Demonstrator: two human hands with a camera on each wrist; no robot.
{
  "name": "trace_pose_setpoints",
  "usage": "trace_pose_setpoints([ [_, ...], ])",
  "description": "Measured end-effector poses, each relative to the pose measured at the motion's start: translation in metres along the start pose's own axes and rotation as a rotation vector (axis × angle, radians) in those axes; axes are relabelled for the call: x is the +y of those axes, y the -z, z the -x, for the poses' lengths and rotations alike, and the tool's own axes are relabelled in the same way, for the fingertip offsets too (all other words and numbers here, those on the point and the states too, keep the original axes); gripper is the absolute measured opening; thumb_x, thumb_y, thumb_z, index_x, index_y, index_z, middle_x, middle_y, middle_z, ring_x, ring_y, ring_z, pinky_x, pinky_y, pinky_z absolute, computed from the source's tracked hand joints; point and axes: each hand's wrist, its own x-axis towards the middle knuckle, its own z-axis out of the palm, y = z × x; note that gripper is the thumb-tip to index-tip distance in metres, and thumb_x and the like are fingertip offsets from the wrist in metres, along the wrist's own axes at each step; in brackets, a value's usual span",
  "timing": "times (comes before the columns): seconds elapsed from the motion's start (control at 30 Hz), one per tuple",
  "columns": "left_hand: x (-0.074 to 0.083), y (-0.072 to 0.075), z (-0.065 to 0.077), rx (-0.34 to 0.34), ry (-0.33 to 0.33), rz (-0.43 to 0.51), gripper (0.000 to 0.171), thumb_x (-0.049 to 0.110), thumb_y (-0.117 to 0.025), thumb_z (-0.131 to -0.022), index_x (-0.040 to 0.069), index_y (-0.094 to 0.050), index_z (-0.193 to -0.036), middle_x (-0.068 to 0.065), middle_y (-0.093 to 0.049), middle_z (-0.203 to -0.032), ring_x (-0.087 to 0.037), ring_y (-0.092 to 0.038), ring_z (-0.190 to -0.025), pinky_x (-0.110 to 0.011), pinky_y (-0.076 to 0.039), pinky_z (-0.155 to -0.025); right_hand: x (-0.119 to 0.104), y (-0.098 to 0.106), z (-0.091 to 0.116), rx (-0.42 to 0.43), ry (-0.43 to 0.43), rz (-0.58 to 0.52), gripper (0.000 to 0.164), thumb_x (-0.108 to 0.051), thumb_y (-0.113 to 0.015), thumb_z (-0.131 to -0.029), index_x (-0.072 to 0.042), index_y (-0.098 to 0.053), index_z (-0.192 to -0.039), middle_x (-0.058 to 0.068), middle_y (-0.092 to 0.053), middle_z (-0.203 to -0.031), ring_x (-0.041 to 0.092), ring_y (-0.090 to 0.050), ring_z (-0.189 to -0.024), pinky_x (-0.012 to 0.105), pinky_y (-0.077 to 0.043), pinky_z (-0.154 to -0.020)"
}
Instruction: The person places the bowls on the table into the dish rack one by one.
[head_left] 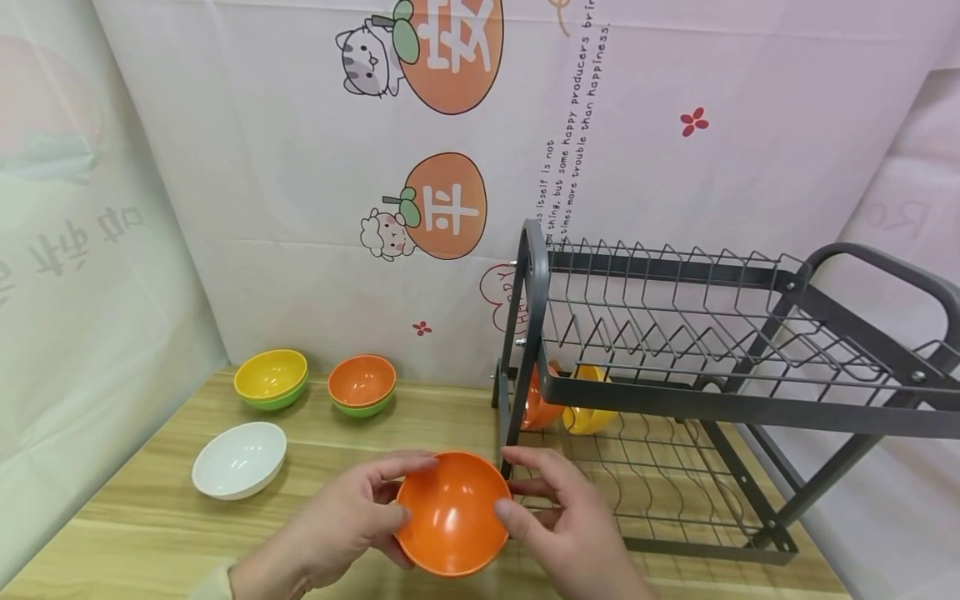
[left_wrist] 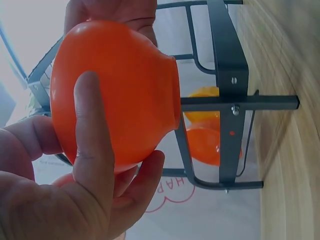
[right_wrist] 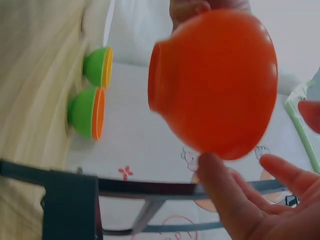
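Note:
An orange bowl [head_left: 453, 515] is held up over the table near the front, its opening towards the head camera. My left hand [head_left: 358, 518] grips its left side, thumb at the rim and fingers behind; in the left wrist view a finger lies along the bowl's outer wall [left_wrist: 130, 80]. At the other side is my right hand [head_left: 566, 521], fingers spread. One of its fingertips meets the bowl's edge in the right wrist view, while its thumb [right_wrist: 311, 115] shows apart from the rim. Whether that fingertip presses I cannot tell.
A dark two-tier dish rack [head_left: 675, 400] stands right, with an orange bowl [head_left: 542, 407] and a yellow bowl [head_left: 588, 408] on its lower tier. At left are a white bowl [head_left: 240, 461], a yellow-on-green bowl stack [head_left: 272, 377] and an orange-on-green stack [head_left: 362, 384].

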Motion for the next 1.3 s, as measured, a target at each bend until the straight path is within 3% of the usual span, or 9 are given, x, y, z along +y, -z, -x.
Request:
trace_pose_setpoints([
  [0.2,-0.001,-0.004,0.0,-0.01,-0.019,0.025,0.062,-0.01,-0.056,-0.084,-0.007,-0.045,-0.144,-0.018,-0.045,-0.145,-0.033,-0.065,-0.086,-0.041,-0.061,-0.062,0.004,0.0,-0.002,-0.273,-0.109,-0.214,0.066,-0.027,-0.068,-0.096,-0.021,-0.036,-0.154,0.017,-0.037,-0.151,0.033,-0.058,-0.117,0.034,-0.057,-0.085],
  [0.33,0.001,-0.008,0.0,-0.01,-0.002,0.037,0.061,-0.009,-0.057,-0.084,-0.007,-0.045,-0.144,-0.017,-0.041,-0.149,-0.034,-0.064,-0.089,-0.042,-0.061,-0.064,0.009,-0.002,-0.004,-0.375,-0.139,-0.32,0.079,-0.027,-0.07,-0.095,-0.019,-0.024,-0.158,0.019,-0.035,-0.15,0.031,-0.058,-0.115,0.038,-0.055,-0.091],
  [0.53,0.004,-0.011,0.0,-0.023,0.027,0.028,0.06,-0.007,-0.059,-0.084,-0.003,-0.05,-0.142,-0.016,-0.042,-0.149,-0.033,-0.063,-0.089,-0.041,-0.061,-0.066,0.014,-0.004,-0.004,-0.388,-0.19,-0.353,0.087,-0.027,-0.076,-0.09,-0.02,-0.022,-0.158,0.017,-0.037,-0.147,0.032,-0.058,-0.112,0.04,-0.054,-0.092],
  [0.77,0.004,-0.011,0.0,-0.021,0.051,0.033,0.058,-0.006,-0.059,-0.084,-0.001,-0.052,-0.142,-0.015,-0.046,-0.144,-0.032,-0.063,-0.089,-0.042,-0.061,-0.067,0.018,-0.004,-0.005,-0.399,-0.187,-0.371,0.089,-0.027,-0.079,-0.088,-0.02,-0.023,-0.158,0.017,-0.04,-0.144,0.031,-0.059,-0.112,0.04,-0.054,-0.092],
  [1.13,0.0,-0.014,-0.002,-0.055,0.03,0.063,0.057,-0.006,-0.059,-0.085,-0.003,-0.051,-0.141,-0.015,-0.043,-0.146,-0.032,-0.063,-0.092,-0.041,-0.061,-0.068,0.021,0.002,-0.003,-0.38,-0.195,-0.394,0.086,-0.02,-0.08,-0.086,-0.02,-0.029,-0.155,0.018,-0.044,-0.141,0.034,-0.059,-0.11,0.042,-0.055,-0.091],
  [1.3,-0.001,-0.017,-0.007,-0.103,-0.008,0.079,0.055,-0.002,-0.059,-0.09,-0.002,-0.047,-0.144,-0.021,-0.053,-0.136,-0.035,-0.066,-0.093,-0.045,-0.061,-0.071,0.018,0.014,-0.003,-0.39,-0.207,-0.375,0.084,-0.019,-0.08,-0.086,-0.021,-0.031,-0.154,0.018,-0.044,-0.141,0.035,-0.059,-0.11,0.043,-0.054,-0.091],
])
